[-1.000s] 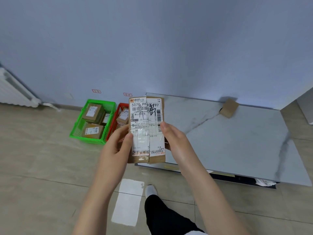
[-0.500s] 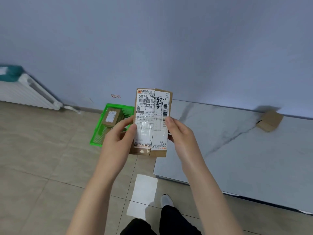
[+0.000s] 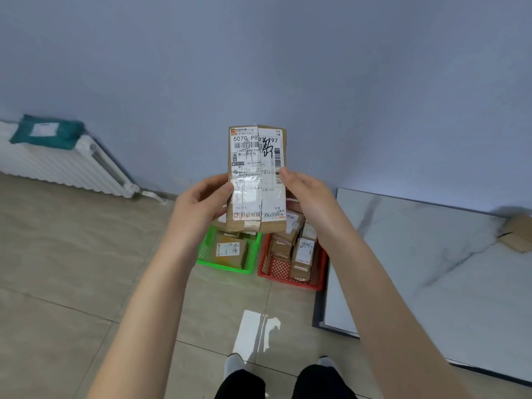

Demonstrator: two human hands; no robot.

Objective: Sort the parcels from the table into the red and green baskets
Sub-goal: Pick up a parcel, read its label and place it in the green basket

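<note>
A tall brown cardboard parcel (image 3: 257, 174) with a white shipping label stands upright in front of me, label toward the camera. My left hand (image 3: 201, 201) grips its left edge and my right hand (image 3: 306, 197) grips its right edge, thumbs on the label. Below the parcel on the floor sit the green basket (image 3: 227, 264) and, to its right, the red basket (image 3: 283, 272), each holding several brown parcels. Another brown parcel (image 3: 518, 233) lies on the marble table (image 3: 417, 269) at the far right.
A white radiator (image 3: 63, 165) runs along the left wall with a teal bag (image 3: 47, 131) on top. The tiled floor spreads left of the baskets. My feet (image 3: 279, 367) stand near the table's corner, beside a bright patch on the floor.
The view has swung left, so both baskets now lie straight below the parcel and the table has slid to the right. Both hands keep the same hold on the parcel.
</note>
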